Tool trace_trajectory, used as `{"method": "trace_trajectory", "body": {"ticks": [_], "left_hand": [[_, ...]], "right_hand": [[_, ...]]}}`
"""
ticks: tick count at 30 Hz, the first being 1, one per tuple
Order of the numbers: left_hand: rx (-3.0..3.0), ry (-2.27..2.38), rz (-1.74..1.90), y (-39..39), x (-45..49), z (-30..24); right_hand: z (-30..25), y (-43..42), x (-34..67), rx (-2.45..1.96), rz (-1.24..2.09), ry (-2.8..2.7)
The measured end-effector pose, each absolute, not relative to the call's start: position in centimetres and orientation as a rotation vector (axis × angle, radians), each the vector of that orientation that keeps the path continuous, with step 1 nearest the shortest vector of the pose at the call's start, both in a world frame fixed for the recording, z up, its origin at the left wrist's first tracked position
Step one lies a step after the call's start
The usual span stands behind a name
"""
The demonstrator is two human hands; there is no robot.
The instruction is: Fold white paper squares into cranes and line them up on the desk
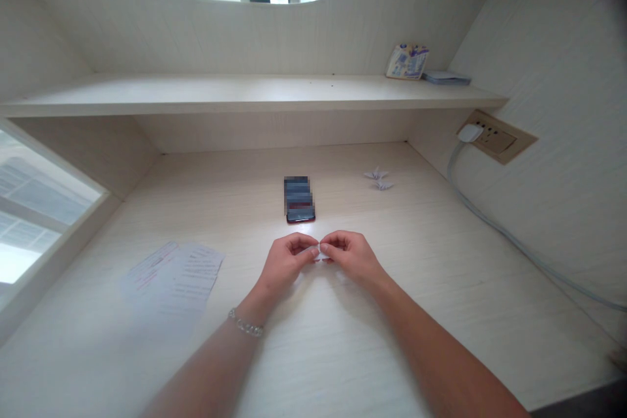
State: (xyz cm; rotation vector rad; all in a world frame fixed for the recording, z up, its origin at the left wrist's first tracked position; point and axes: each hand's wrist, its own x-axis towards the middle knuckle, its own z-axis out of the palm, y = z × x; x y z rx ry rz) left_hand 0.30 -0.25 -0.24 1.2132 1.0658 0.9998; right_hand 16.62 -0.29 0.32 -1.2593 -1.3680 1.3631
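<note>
My left hand (292,256) and my right hand (350,253) meet at the middle of the desk, fingertips nearly touching. Both pinch a small piece of white paper (322,255) between thumb and fingers; most of it is hidden, so its folded form cannot be made out. Just beyond my hands lies a phone (299,200), flat with its screen up and blurred. Two small folded paper cranes (381,185) sit close together farther back on the right. A chain bracelet (245,324) circles my left wrist.
Sheets of paper with writing (171,281) lie on the desk (313,366) at left. A raised shelf (220,91) spans the back, bearing a tissue pack (407,62) and a flat stack (446,78). From the wall socket (499,138), a white cable (504,232) runs down the right side.
</note>
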Motion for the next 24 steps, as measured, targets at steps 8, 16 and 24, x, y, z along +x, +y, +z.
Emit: {"method": "trace_trajectory", "body": {"ticks": [8,16,24], "left_hand": [[1.13,1.046,1.006,-0.26,0.41,-0.14],[1.095,1.015,0.998,-0.26,0.45,-0.31],[1.08,0.999,0.995,-0.28,0.46,0.02]], "right_hand": [[0.5,-0.43,16.57,-1.284,1.263,-1.446],[0.39,-0.46,16.66,-1.283,1.238,-1.467],[0.65,-0.56,16.59,-1.288,1.197,-1.551]]}}
